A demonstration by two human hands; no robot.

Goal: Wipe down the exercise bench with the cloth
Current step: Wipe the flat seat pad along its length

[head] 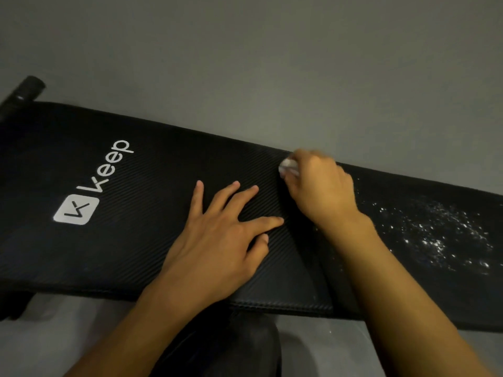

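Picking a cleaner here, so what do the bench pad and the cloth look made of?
Bench pad: likely black vinyl or faux leather, matte, judging by its fine diagonal ribbed texture. Cloth: small white wad, mostly hidden in the right hand; fabric or paper, cannot tell.

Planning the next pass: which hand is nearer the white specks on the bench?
Right. The right hand, gripping the cloth, is just beside the white specks; the left hand lies flat on the bench farther away, toward the logo.
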